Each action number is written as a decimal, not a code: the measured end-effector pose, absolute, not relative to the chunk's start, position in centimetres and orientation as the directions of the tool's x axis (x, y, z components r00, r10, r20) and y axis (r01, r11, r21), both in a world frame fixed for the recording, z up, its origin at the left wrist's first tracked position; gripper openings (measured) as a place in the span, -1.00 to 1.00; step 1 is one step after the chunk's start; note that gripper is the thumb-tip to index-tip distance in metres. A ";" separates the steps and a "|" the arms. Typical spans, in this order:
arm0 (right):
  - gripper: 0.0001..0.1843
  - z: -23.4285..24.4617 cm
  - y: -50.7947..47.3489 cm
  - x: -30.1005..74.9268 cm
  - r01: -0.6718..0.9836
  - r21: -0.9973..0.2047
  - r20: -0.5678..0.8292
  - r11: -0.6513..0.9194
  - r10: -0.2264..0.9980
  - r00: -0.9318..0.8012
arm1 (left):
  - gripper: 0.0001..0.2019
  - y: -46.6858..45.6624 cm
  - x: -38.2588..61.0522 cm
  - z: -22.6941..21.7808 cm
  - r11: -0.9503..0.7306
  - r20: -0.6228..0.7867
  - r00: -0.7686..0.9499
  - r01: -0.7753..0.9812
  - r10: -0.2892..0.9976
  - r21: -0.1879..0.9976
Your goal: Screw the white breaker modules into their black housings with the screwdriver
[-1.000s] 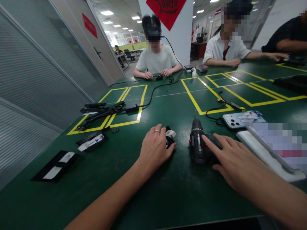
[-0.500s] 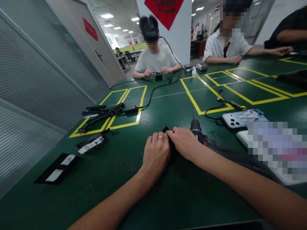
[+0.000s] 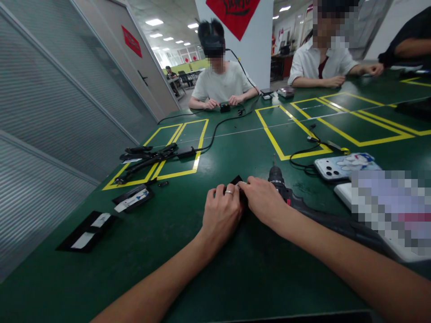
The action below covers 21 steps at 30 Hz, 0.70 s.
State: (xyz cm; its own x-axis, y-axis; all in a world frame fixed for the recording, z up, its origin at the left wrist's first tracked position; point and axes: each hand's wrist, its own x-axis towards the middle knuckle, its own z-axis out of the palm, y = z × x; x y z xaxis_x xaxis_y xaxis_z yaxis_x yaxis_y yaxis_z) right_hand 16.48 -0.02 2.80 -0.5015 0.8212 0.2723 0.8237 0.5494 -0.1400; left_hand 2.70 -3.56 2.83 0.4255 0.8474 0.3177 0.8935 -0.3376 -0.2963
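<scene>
A dark, flat piece (image 3: 238, 179) pokes out past the fingertips of both hands; most of it is covered, so its kind is unclear. My left hand (image 3: 221, 213), with a ring on one finger, is closed over it close to the table top. From the other side my right hand (image 3: 264, 199) has its bent fingers pressed at the same piece, where a small pale spot shows by the fingertips. Just right of that hand lies a power drill (image 3: 276, 176), its bit pointing away from me.
On the left lie a black panel with white labels (image 3: 83, 242), a second labelled black piece (image 3: 133, 199) and a black jointed device (image 3: 151, 157). A phone (image 3: 340, 166), a white-edged device (image 3: 343, 195) and cables (image 3: 292, 159) are at right. Co-workers (image 3: 220, 80) sit across the green table (image 3: 161, 278).
The view has shifted slightly, so the table things appear a little further right. Both hands keep their hold on the dark piece. Across the table, a co-worker at right has drawn an outstretched hand back.
</scene>
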 end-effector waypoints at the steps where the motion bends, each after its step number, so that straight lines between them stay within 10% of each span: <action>1: -0.83 2.8 0.0 16.5 0.826 -0.138 0.273 0.546 0.823 -0.498 | -0.69 -3.5 2.7 2.7 -0.342 0.320 0.428 0.893 0.845 -0.293; 21: -0.81 2.2 0.0 16.6 0.826 -0.169 0.350 0.538 0.816 -0.460 | -0.72 -2.6 1.6 2.5 -0.377 0.426 0.418 0.908 0.802 -0.182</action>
